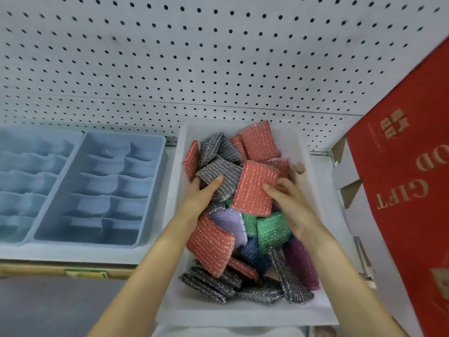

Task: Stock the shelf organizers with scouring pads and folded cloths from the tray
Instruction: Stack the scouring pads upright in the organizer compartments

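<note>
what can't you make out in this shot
Head view:
- tray floor: buried under the pad pile
- right hand fingers: behind the red pad it grips
- left hand fingers: under the grey pad
- far-left organizer: cut by the left edge
- red box lettering: cut by the right edge

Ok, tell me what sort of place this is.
Likely a shop's display shelving: a white pegboard back panel, blue organizers on the shelf, and a tray of scouring pads.
</note>
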